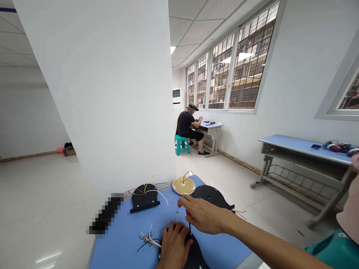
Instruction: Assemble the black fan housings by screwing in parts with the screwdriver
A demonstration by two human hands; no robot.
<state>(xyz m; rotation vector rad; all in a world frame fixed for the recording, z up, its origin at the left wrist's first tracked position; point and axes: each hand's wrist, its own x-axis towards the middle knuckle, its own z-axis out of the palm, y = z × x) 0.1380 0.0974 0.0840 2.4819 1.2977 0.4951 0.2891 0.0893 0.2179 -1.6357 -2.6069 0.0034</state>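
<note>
My right hand (200, 215) is wrapped round the red handle of a screwdriver (188, 212), whose dark shaft points down to a screw spot on a black plate (195, 252). On that same plate my left hand (175, 241) lies flat with its fingers apart, near the shaft's lower end. Yellow, white and dark wires (150, 239) come out at the plate's left side, with several small screws among them. Part of the plate is hidden under my left hand.
On the blue table (126, 231) are a black plate with wires (145, 198), a round gold disc (183, 185) and another black plate (213, 196). A seated person (185, 123) works at a far desk. Another desk (297, 145) stands right, near a partly visible person (347, 209).
</note>
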